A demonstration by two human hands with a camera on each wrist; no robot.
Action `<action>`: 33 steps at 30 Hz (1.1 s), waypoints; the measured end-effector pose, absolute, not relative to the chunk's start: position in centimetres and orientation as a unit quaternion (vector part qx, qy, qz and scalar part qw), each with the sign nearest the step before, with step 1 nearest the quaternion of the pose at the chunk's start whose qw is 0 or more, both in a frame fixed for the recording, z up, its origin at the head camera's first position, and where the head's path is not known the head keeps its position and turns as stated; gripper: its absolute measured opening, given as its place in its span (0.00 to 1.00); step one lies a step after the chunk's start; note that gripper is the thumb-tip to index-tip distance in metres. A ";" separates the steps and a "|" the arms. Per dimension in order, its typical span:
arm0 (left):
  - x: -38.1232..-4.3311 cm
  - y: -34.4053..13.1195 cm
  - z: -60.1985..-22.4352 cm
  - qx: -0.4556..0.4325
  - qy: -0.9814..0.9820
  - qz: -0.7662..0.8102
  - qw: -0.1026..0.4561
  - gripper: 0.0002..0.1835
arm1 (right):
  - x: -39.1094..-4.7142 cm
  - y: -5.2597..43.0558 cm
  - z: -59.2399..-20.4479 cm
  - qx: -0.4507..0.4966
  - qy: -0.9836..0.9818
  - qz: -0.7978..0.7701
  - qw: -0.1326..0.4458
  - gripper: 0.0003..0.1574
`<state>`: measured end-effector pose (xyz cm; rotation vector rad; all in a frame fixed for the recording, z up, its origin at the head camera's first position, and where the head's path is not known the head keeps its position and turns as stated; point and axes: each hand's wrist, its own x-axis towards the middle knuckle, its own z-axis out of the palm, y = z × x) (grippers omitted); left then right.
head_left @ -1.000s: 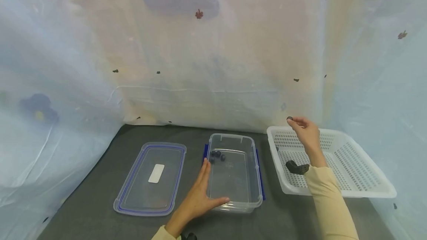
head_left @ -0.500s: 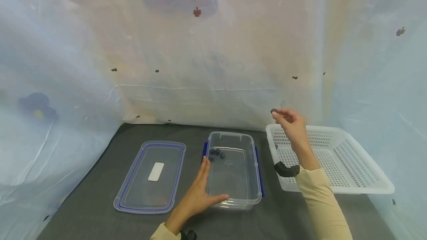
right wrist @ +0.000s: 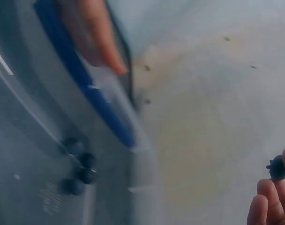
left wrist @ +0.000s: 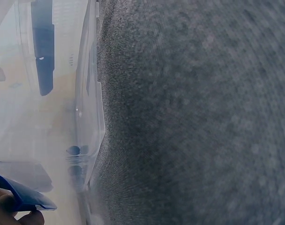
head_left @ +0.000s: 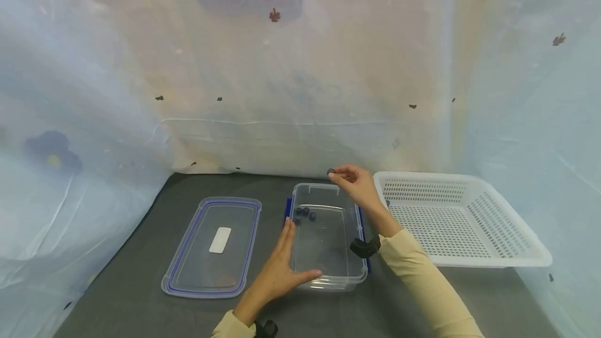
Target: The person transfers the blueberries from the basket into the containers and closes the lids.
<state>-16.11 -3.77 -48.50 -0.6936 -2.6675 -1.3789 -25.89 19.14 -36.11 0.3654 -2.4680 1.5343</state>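
Between thumb and fingertips my right hand (head_left: 359, 186) pinches a blueberry (right wrist: 278, 168), held above the far right corner of a clear plastic box (head_left: 324, 254). In the right wrist view the berry's crown is visible. Several blueberries (head_left: 305, 212) lie inside the box near its far left corner. My left hand (head_left: 277, 273) rests against the box's near left side, fingers straight along the left wall and thumb spread over the near rim. In the left wrist view its fingertips (left wrist: 31, 218) touch a blue side latch (left wrist: 27, 197).
A clear lid (head_left: 197, 270) with a blue seal and a white label lies left of the box on the dark grey cloth (head_left: 141, 254). At the right stands a white perforated basket (head_left: 497, 261), with a small dark thing at its left wall. Patterned sheeting (head_left: 281, 77) hangs behind.
My right hand has carried the blueberry leftward from above the white basket to above the box's far right corner. The left hand has stayed against the box.
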 end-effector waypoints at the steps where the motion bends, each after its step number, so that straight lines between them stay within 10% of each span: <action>1: -16.1 -3.8 -48.5 -0.226 -0.864 -0.449 0.029 0.67 | -26.0 18.8 -36.4 0.124 -0.842 0.516 0.099 0.21; 33: -16.0 -3.8 -48.5 -0.223 -0.863 -0.453 0.021 0.67 | -29.8 14.3 -44.0 0.083 -0.911 0.404 0.021 0.11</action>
